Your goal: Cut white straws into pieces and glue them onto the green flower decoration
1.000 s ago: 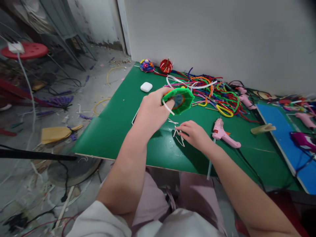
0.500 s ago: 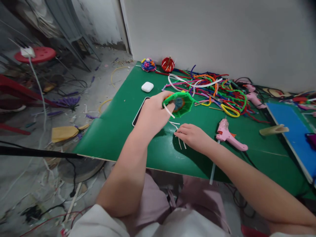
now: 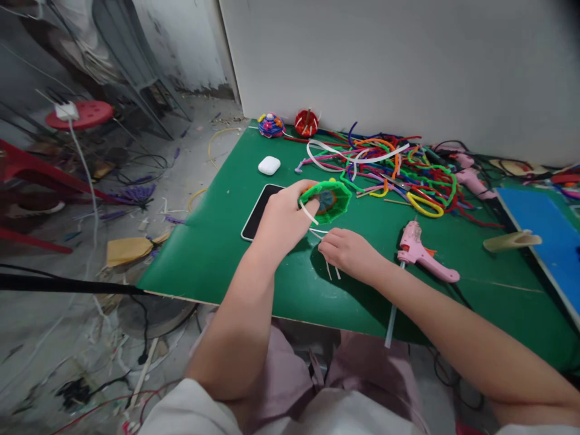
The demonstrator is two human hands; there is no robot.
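My left hand [image 3: 290, 211] is closed around a small green domed piece [image 3: 341, 202] that looks made of pipe cleaners, its hollow side with an orange ring and grey-blue centre turned toward me. A white strip [image 3: 309, 213] sticks out by the fingers of that hand. Lower and to the right, my right hand [image 3: 347, 251] is pinched over thin white strips [image 3: 338, 273] just above the green tabletop. Their ends poke out on both sides of the fingers; the fingertips' exact grip is partly hidden.
A phone [image 3: 258, 211] and a white earbud case [image 3: 269, 165] lie left. Pipe cleaners [image 3: 376, 157] and yellow-handled scissors [image 3: 425, 205] are heaped behind. A pink glue gun [image 3: 419, 251] lies right, near a blue board [image 3: 544, 229]. Two small domed crafts, blue [image 3: 270, 125] and red [image 3: 307, 123], stand at the back.
My view has shifted slightly. Both hands stay close together with the same things in them; the white strip ends by my right hand have moved a little.
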